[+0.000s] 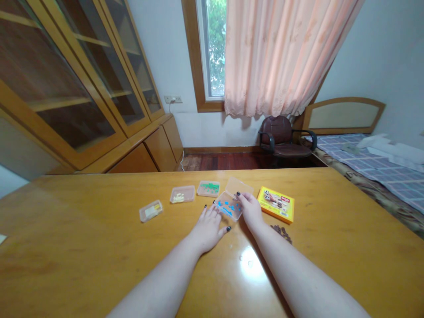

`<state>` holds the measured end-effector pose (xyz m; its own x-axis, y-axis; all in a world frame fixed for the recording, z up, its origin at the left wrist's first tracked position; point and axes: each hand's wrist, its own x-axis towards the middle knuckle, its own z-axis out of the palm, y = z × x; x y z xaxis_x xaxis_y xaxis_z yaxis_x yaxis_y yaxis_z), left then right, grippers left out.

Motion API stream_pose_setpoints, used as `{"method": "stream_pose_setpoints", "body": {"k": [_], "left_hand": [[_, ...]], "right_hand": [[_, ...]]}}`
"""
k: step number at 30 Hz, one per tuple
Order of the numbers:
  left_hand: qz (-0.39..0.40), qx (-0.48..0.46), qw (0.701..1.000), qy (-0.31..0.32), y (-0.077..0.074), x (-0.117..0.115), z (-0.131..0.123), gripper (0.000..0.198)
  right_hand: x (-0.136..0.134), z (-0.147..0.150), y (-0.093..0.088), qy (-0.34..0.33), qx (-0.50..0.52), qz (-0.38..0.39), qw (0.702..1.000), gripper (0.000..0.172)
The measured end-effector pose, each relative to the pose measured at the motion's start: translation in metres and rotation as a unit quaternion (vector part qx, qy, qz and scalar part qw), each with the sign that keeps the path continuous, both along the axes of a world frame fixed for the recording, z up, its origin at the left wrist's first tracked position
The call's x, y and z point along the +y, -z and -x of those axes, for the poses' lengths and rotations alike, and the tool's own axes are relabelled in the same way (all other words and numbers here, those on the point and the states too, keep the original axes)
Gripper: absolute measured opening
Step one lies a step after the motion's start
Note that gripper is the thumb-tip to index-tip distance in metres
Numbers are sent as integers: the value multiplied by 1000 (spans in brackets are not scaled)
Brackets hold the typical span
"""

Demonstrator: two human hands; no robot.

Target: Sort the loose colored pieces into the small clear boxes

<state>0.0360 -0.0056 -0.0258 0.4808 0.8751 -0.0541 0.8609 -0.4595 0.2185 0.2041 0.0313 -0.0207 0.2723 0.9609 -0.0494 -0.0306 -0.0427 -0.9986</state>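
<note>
A clear plastic box (236,215) with small blue pieces (228,209) inside sits on the table, its clear lid (236,184) swung open to the far side. My right hand (251,211) pinches the right edge of this box near the lid, its thumb and forefinger close together. To the left, my left hand (207,229) lies with fingers stretched and apart, fingertips at the box's left corner. Just beyond it stands a closed clear box with green pieces (210,188). Farther left is another clear box with cream pieces (179,198).
A small clear case (151,211) with a pale label lies at the left on the wooden table (82,247). On the right are a yellow box (276,204) and a pile of brown pieces (281,233). A chair (281,137) stands behind the table.
</note>
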Motion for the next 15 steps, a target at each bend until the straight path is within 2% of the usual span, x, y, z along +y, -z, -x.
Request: {"method": "stream_pose_setpoints", "body": {"k": [3, 9, 12, 15], "left_hand": [[12, -39, 999, -2, -4, 8, 11, 60], [55, -182, 980, 56, -27, 23, 31, 32], [56, -215, 974, 27, -31, 29, 39, 29], [72, -245, 967, 6, -28, 35, 46, 29]], "right_hand": [[1, -1, 1, -4, 5, -3, 1000, 27], [2, -1, 4, -12, 33, -9, 999, 26], [2, -1, 3, -12, 29, -7, 999, 26], [3, -2, 3, -12, 23, -7, 1000, 27]]}}
